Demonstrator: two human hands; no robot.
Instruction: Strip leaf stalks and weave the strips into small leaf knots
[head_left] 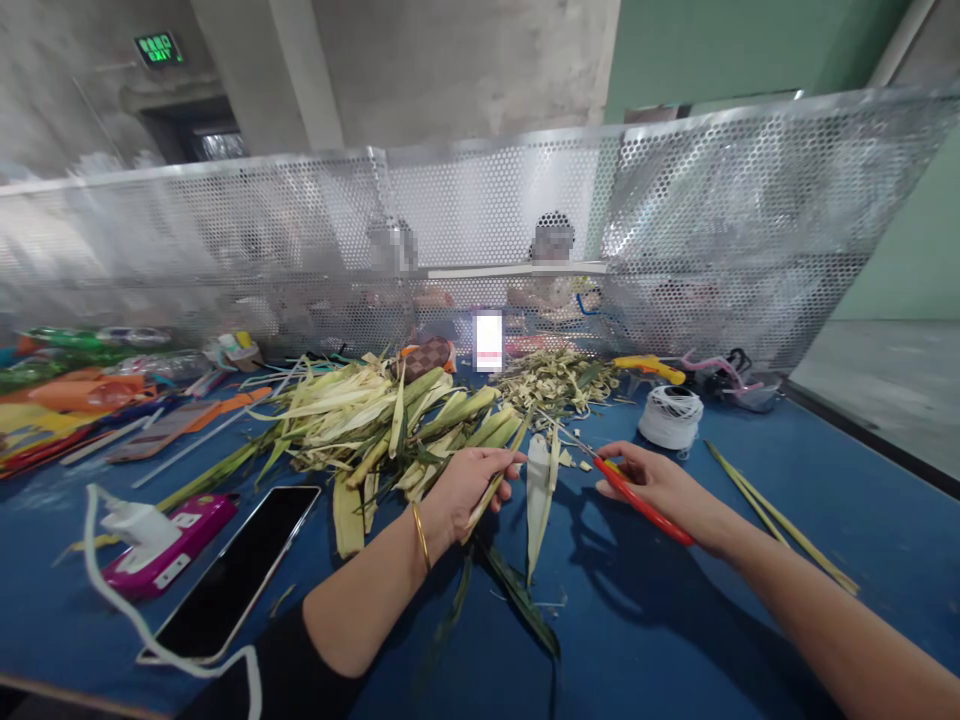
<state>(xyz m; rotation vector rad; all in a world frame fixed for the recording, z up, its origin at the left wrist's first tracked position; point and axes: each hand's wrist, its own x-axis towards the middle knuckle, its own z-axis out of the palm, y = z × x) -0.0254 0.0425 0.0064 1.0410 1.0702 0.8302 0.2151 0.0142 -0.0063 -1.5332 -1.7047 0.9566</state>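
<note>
My left hand (469, 490), with a gold bangle at the wrist, is closed on a strip of corn husk (520, 437) that slants up from its fingers. Long dark green leaf ends (525, 600) trail below it. In my right hand (664, 490) is a pair of red-handled scissors (645, 508); the blades point left toward the top of the husk. Whether the blades touch it I cannot tell. A pale, pointed husk piece (537, 495) lies between my hands. Just beyond my left hand spreads a heap of corn husks (352, 415).
Husk scraps (559, 380) lie beyond the scissors, with a white string roll (670, 418) and a yellow-handled tool (649, 368) to the right. At left are a phone (240, 570) and a purple power strip (176, 550) with a cable. A perforated metal screen (300, 230) closes off the back; people sit behind it.
</note>
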